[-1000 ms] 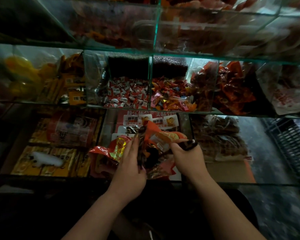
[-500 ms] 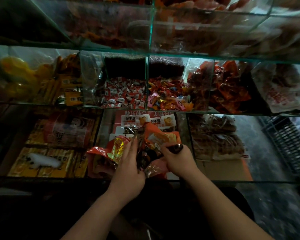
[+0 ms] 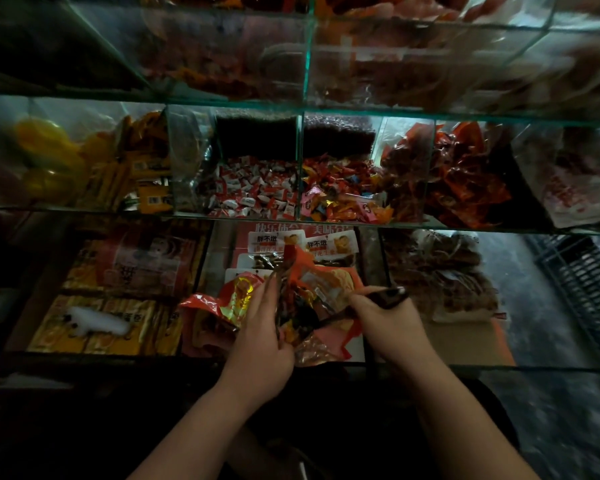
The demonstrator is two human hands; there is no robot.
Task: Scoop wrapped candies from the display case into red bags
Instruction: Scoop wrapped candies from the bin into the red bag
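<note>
Low in the glass display case [image 3: 326,110], I see the left hand [image 3: 260,341] pinching the crinkled red foil bag [image 3: 205,303]; the right hand [image 3: 388,327] grips a dark scoop [image 3: 387,295] reaching into it, under the small wrapped candies [image 3: 253,192].

Left hand [image 3: 260,336] is holding the red bag [image 3: 201,304] at its mouth, and the right hand [image 3: 387,323], just right of the bag, grips a dark scoop [image 3: 387,295] poking into it. Wrapped candies [image 3: 255,188] sit in the display case [image 3: 300,150] compartments just beyond the bag.
</note>
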